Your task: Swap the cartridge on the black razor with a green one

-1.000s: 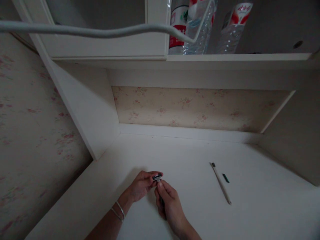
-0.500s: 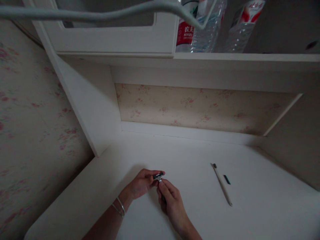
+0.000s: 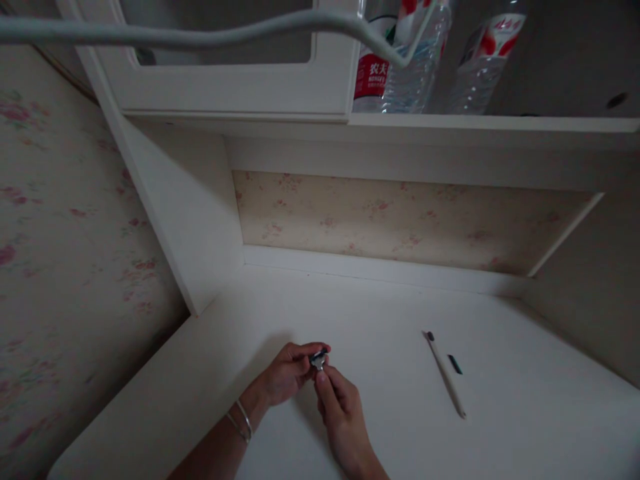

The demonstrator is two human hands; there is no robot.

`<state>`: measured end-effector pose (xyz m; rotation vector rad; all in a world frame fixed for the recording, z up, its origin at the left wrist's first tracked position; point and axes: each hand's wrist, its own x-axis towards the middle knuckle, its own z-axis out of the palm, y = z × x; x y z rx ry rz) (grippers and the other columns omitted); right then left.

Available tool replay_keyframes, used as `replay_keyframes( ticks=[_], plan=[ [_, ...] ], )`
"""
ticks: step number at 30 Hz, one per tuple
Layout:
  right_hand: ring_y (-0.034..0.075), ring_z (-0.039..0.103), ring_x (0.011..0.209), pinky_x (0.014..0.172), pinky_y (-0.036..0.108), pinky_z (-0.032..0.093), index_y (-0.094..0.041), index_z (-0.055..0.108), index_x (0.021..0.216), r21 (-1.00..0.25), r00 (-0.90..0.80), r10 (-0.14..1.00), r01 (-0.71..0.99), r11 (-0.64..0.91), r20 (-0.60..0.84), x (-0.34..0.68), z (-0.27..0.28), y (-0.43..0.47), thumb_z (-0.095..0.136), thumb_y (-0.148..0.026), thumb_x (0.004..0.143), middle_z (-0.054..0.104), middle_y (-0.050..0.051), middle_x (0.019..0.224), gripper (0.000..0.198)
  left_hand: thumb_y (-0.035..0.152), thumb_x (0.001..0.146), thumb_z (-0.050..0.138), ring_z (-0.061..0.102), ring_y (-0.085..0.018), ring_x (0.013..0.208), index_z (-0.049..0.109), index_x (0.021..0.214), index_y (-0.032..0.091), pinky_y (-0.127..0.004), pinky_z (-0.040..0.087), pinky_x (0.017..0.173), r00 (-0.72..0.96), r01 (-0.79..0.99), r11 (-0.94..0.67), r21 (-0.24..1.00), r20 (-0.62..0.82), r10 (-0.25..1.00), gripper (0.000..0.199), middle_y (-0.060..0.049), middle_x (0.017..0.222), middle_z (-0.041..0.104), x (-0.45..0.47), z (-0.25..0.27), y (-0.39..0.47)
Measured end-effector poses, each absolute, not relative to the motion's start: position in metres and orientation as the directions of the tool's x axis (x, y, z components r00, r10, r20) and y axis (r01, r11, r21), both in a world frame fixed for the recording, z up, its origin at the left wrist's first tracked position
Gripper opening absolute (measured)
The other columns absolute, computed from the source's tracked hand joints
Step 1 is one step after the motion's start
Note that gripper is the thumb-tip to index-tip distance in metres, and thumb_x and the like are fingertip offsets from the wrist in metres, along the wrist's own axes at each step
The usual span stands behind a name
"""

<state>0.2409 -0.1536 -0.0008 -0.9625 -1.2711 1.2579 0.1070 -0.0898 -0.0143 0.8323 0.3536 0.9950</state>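
Over the white desk, both hands meet on a small razor point(image 3: 319, 361) with a silver neck and a dark, crosswise head. My left hand point(image 3: 284, 375) is closed at the head, pinching it between thumb and fingers. Below it, my right hand point(image 3: 343, 408) is closed around the handle, which is mostly hidden in the palm, the thumb lying near the silver neck. To the right lie a pale toothbrush point(image 3: 447, 379) with a dark brush end and, beside it, a short dark green strip point(image 3: 455, 364) whose kind I cannot make out.
The white desk point(image 3: 380, 320) has a low back ledge and a side panel point(image 3: 180, 220) on the left. Overhead runs a shelf holding several plastic bottles point(image 3: 417, 70), next to a cabinet door point(image 3: 230, 87). A pale bent bar point(image 3: 200, 35) crosses the top.
My right hand has shifted slightly and turned, so the handle end that showed beneath its fingers is now hidden. The razor's head is tilted a little differently. The camera view has moved slightly.
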Motion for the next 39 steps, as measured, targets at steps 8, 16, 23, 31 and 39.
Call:
replay_keyframes(
  ticks=[8,16,23,31,39],
  plan=[
    [0.006,0.023,0.044,0.037,0.019,0.016,-0.017,0.052,0.075,-0.976,-0.143,0.987,-0.214,0.037,0.069,0.242,0.005,-0.154,0.051,-0.056,0.088,0.031,-0.007,0.055,0.041,0.028,0.064,0.083,0.062,-0.013,0.084,0.074,0.093,0.020,-0.021,0.045,0.072,0.518,-0.605,0.289,0.742,0.091,0.850,0.032,-0.009,0.109,0.067,0.108,-0.015,-0.090],
    [0.004,0.020,0.038,0.033,0.017,0.013,-0.018,0.050,0.074,-0.950,-0.199,0.980,-0.301,-0.078,-0.018,0.243,0.007,-0.149,0.056,-0.059,0.084,0.027,-0.009,0.050,0.043,0.030,0.067,0.080,0.062,-0.017,0.086,0.073,0.098,0.017,-0.025,0.046,0.073,0.538,-0.571,0.274,0.774,0.101,0.837,0.034,-0.012,0.107,0.068,0.104,-0.020,-0.086],
    [0.004,0.020,0.033,0.030,0.016,0.013,-0.017,0.049,0.070,-0.932,-0.236,0.968,-0.323,-0.164,-0.089,0.246,0.007,-0.145,0.056,-0.062,0.082,0.034,-0.009,0.044,0.046,0.029,0.066,0.081,0.063,-0.018,0.090,0.073,0.095,0.019,-0.026,0.047,0.075,0.549,-0.548,0.266,0.793,0.101,0.830,0.032,-0.012,0.112,0.067,0.098,-0.020,-0.084],
    [0.003,0.018,0.031,0.027,0.015,0.012,-0.018,0.047,0.069,-0.927,-0.292,0.951,-0.321,-0.196,-0.100,0.247,0.014,-0.147,0.058,-0.063,0.079,0.034,-0.010,0.042,0.048,0.032,0.062,0.083,0.062,-0.016,0.083,0.074,0.091,0.015,-0.024,0.046,0.073,0.575,-0.456,0.289,0.842,0.030,0.818,0.035,-0.013,0.108,0.067,0.094,-0.019,-0.082],
    [0.003,0.025,0.032,0.026,0.013,0.023,-0.016,0.054,0.080,-0.827,-0.388,0.917,-0.482,-0.289,-0.095,0.249,0.016,-0.148,0.063,-0.057,0.080,0.044,-0.007,0.050,0.042,0.031,0.064,0.082,0.062,-0.016,0.084,0.074,0.093,0.016,-0.026,0.046,0.076,0.589,-0.452,0.298,0.841,0.031,0.807,0.034,-0.013,0.113,0.066,0.091,-0.019,-0.082]
  ],
)
